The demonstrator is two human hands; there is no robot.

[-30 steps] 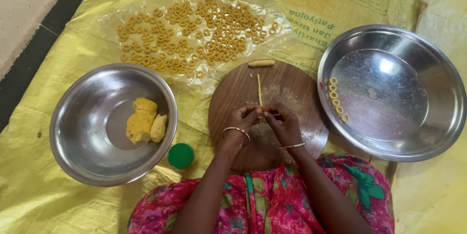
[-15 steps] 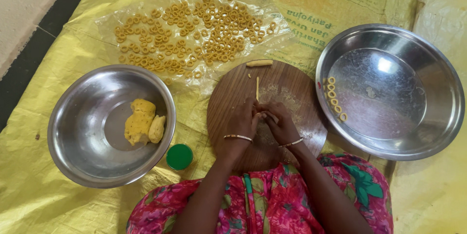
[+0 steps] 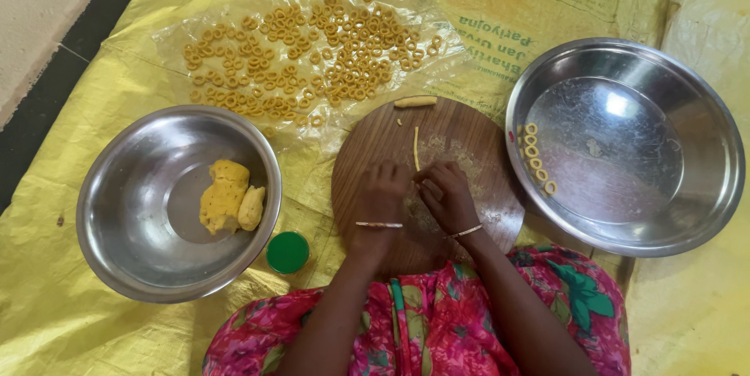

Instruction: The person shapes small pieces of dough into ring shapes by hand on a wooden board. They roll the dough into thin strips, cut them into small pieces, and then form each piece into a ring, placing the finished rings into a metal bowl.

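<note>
In the head view, both hands were seen laid on a round wooden board (image 3: 469,134). The left hand (image 3: 381,192) was held knuckles-up with its fingers curled downward against the wood; whether anything was pinched beneath them could not be told. The right hand (image 3: 447,195) was placed just beside it, its fingers (image 3: 428,181) drawn together at the near end of a thin dough strand (image 3: 416,147), which appeared to be touched or lightly pinched there, though the grip itself could not be made out. The strand was stretched straight away from the fingertips across the board. Farther beyond the fingers, at the board's far edge, a short dough roll (image 3: 415,101) was laid crosswise, with a tiny crumb of dough near it.

Well to the left of the left fingers, a steel bowl (image 3: 125,267) was set, and a lump of yellow dough (image 3: 229,196) was held in it. Between that bowl and the left wrist, a small green cap (image 3: 287,252) was seen. To the right of the right fingers, a wide steel plate (image 3: 687,110) was placed, with a few dough rings (image 3: 534,153) lined along its near-left rim. Beyond the board, many more rings (image 3: 312,56) were spread on a clear plastic sheet (image 3: 180,32). Everything was rested on a yellow sack cloth (image 3: 47,321).
</note>
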